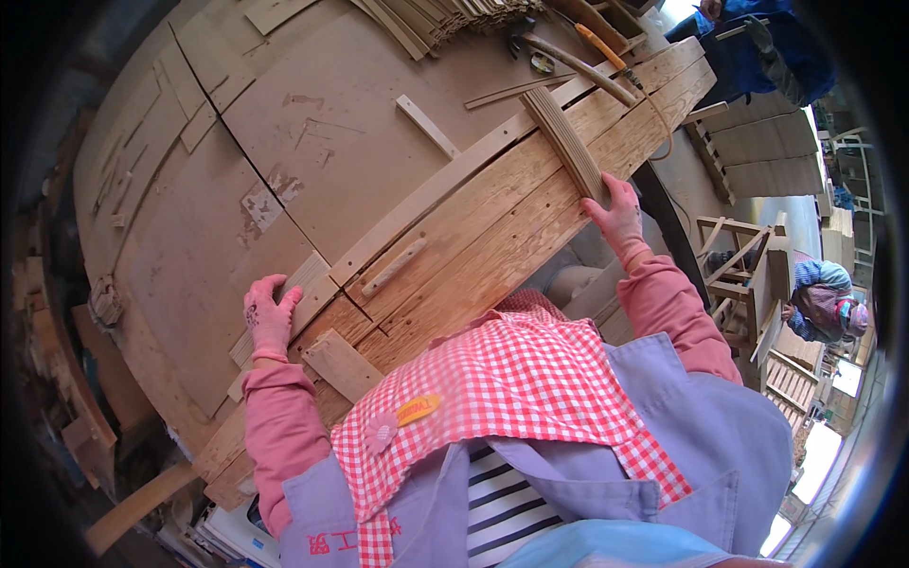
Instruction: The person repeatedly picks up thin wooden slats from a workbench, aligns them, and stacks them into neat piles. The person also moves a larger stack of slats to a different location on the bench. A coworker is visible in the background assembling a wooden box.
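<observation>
Both my hands wear pink gloves. My right hand grips the near end of a short bundle of thin wooden slats, which lies slantwise across the thick plank bench edge. My left hand rests over pale wooden strips at the left part of the bench, thumb and fingers apart. Its palm side is hidden. Beside it, nearer to me, a wooden block sits on the planks. A small rounded wooden stick lies between my hands.
A long straight wooden strip runs along the planks. A hammer and an orange-handled tool lie at the far right. Stacked slats stand at the back. Wooden frames and two other people are to the right.
</observation>
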